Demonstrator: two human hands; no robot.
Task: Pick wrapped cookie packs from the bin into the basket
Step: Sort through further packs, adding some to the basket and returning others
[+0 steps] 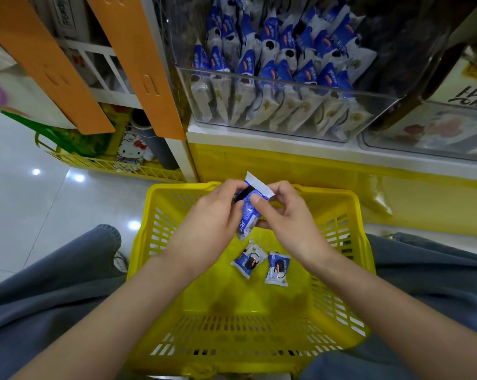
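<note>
1. The held cookie pack (249,212) hangs over the far half of the basket (338,196). The left hand (212,212) and right hand (289,218) both pinch it, fingers (232,187) curled round the wrapper. If the two hands pull against each other, the crimped end could tear.
2. The pack is close to the basket's far rim, so a careless release could send it over the rim and onto the floor.
3. If it drops straight down, it would probably hit the two packs (249,259) near the middle of the basket floor, and the cookies might crack.
4. The bin (286,84) on the shelf past the far rim is crammed with packs, so pulling one out may drag its neighbours over the front wall.
</note>
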